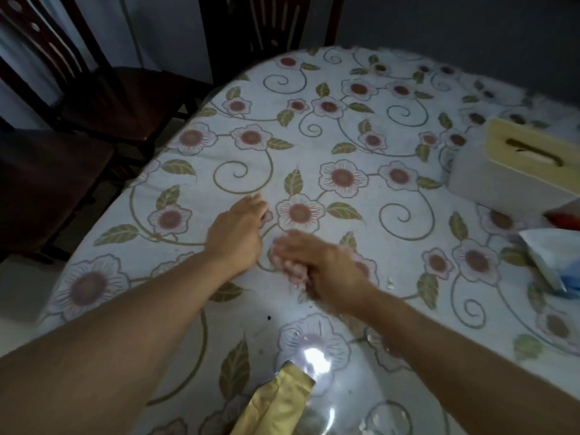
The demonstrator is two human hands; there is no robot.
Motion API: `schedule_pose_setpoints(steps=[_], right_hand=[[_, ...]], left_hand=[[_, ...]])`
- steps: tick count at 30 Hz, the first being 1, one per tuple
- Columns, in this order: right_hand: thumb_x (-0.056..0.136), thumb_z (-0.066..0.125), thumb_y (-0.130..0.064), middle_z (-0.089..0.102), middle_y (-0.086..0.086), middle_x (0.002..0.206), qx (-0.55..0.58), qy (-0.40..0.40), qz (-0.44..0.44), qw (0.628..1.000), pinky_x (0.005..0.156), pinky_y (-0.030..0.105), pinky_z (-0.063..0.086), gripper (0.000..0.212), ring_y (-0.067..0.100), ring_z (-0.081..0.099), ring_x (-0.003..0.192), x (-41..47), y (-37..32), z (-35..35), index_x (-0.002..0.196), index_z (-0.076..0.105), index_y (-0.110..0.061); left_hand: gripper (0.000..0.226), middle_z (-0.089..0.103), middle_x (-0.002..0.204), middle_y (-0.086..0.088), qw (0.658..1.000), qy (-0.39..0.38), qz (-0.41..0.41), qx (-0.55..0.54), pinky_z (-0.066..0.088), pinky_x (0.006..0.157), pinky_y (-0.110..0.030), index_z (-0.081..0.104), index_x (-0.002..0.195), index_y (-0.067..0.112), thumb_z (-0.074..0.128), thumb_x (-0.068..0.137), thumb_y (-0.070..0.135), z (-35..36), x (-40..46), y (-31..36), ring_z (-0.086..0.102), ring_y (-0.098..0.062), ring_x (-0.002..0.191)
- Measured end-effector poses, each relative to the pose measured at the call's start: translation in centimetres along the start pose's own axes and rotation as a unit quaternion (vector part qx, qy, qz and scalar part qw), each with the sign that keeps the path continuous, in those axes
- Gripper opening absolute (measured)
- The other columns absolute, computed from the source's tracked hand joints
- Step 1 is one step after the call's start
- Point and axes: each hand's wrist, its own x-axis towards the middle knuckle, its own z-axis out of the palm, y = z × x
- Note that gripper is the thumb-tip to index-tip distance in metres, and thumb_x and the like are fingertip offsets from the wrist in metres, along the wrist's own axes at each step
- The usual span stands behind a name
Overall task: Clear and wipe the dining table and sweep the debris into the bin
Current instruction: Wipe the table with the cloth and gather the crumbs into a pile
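Floral-clothed dining surface [314, 136], dim room, wiping under way.
My left hand [235, 233] lies flat, fingers open, just left of the right hand [317, 262], whose fingers are closed on a pale wad [290, 270] (tissue, I think). Crumbs [390, 282] sit just right of that hand; a fast sweep could flick them off the edge or snag the gold packet [276, 403] nearer me.

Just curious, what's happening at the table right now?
Left hand flat on tablecloth. Right hand shut on crumpled tissue. Crumbs remain; tissue box at right.
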Motion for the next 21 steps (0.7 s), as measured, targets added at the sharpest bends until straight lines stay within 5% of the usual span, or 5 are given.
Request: schedule_pose_setpoints(steps=[5,8,12,16,21], right_hand=[[0.067,0.048,0.009,0.066,0.010,0.118,0.099,-0.091,0.024,0.991,0.105,0.031,0.043,0.043,0.019,0.058,0.118,-5.5,-3.9,-0.3,0.102,0.072,-0.001],[0.074,0.047,0.006,0.062,0.001,0.123,0.191,-0.002,0.119,0.974,0.102,0.027,0.046,0.043,0.012,0.059,0.114,-6.9,-3.1,-3.2,0.108,0.069,-0.008],[0.083,0.044,0.011,0.063,0.002,0.121,0.048,0.187,0.249,0.949,0.095,0.027,0.050,0.049,0.022,0.061,0.111,-5.6,3.4,-8.8,0.116,0.064,-0.018],[0.086,0.050,0.001,0.054,0.004,0.136,-0.047,0.168,0.322,0.931,0.098,0.027,0.038,0.045,0.027,0.052,0.122,-5.5,7.7,-8.4,0.126,0.057,-0.018],[0.081,0.056,0.000,0.059,-0.005,0.129,-0.060,0.163,0.186,0.967,0.094,0.000,0.030,0.044,-0.004,0.050,0.113,-8.2,1.0,-1.4,0.120,0.063,-0.021]], left_hand=[[0.040,0.046,0.137,-0.007,0.999,-0.005,0.012,0.036,0.041,0.098,-0.041,0.052,0.124,0.009,0.044,0.085,0.000,0.2,-1.4,2.1,0.043,-0.026,0.127],[0.051,0.045,0.143,-0.006,0.996,0.025,0.077,0.026,0.038,0.103,-0.042,0.052,0.129,0.012,0.045,0.081,-0.005,1.2,-2.8,4.0,0.040,-0.025,0.132],[0.057,0.031,0.153,-0.004,0.993,-0.011,0.114,0.009,0.029,0.111,-0.046,0.040,0.140,0.012,0.047,0.085,0.002,2.9,-2.9,6.5,0.022,-0.020,0.143],[0.063,0.026,0.155,-0.001,0.995,-0.028,0.096,-0.012,0.025,0.114,-0.047,0.034,0.143,0.014,0.049,0.084,-0.002,5.0,-3.2,7.2,0.018,-0.017,0.144],[0.067,0.022,0.157,0.004,0.994,-0.037,0.099,-0.015,0.020,0.117,-0.042,0.031,0.145,0.018,0.043,0.084,-0.006,4.9,-2.8,6.5,0.016,-0.014,0.145]])
